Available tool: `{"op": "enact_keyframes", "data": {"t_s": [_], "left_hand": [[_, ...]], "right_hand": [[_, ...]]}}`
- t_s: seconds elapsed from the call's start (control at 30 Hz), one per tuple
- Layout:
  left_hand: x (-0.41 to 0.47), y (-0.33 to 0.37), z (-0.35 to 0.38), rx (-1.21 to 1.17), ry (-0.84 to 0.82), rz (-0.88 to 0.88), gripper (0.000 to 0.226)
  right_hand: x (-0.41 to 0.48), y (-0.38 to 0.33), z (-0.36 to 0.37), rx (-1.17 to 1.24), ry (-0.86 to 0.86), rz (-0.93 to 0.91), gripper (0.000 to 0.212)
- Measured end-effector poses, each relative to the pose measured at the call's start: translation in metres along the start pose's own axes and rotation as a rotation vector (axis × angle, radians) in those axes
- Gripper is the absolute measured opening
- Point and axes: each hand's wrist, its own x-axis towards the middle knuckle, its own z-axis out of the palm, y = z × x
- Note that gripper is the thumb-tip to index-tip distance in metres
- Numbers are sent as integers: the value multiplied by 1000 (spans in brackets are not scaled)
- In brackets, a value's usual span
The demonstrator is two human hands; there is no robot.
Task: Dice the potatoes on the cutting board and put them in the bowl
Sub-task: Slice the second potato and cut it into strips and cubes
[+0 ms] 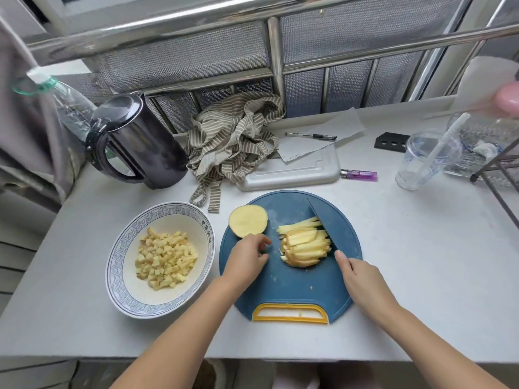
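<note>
Potato sticks (306,242) are stacked at the centre of the cutting board (286,287), with the knife (323,223) gripped by the right hand (362,279) at their 3 o'clock. With the left hand (247,258) loosely curled and empty at 9 o'clock, the unsteadied stack could be scattered.

On the blue cutting board (289,284) lies a stack of potato strips (304,245). The right hand (362,279) grips a dark knife (325,224) whose blade stands against the stack's right side. The left hand (247,256) rests on the board, fingers loosely curled, just below a potato half (247,220). Left of the board, on the table (421,276), a bowl (118,265) holds diced potato (165,259).
</note>
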Motion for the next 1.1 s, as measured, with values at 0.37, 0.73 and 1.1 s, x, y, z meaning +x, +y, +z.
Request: {"op": "enact_keyframes", "data": {"t_s": [0.37,0.73,1.1], "left_hand": [[17,9,2,143,-105,131,9],[12,15,-3,374,-124,131,8],[36,71,4,323,-8,236,16]], "right_hand": [[-1,4,2,-1,11,-9,55],[-2,5,-2,105,1,2,52],[8,17,-1,426,-34,125,51]]}}
